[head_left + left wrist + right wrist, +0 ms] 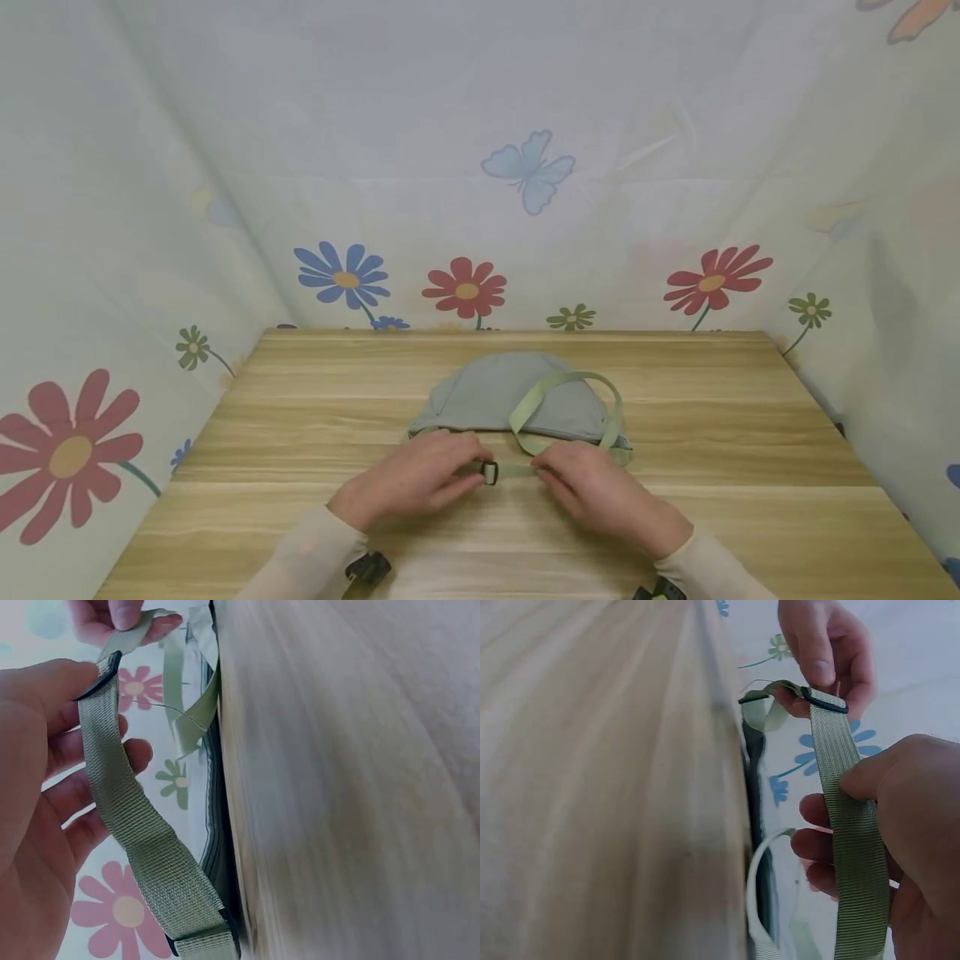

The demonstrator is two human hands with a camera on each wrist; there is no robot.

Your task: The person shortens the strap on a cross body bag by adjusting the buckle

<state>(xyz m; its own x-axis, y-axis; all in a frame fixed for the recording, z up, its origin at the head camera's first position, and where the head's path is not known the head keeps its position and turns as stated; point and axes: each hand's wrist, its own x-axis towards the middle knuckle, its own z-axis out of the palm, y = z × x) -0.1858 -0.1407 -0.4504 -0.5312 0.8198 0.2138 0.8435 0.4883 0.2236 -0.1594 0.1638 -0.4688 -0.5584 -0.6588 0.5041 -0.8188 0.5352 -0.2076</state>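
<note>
one grey belt bag (480, 396) lies on the far middle of the wood-grain tabletop (300, 417), its green strap (531, 404) looping over the right part. nearer, the left hand (420, 479) pinches the strap at one of two black sliders (495, 472); the right hand (600, 493) grips it farther right. flowered fabric walls (637, 83) stand beyond, with one blue butterfly (532, 171).
</note>
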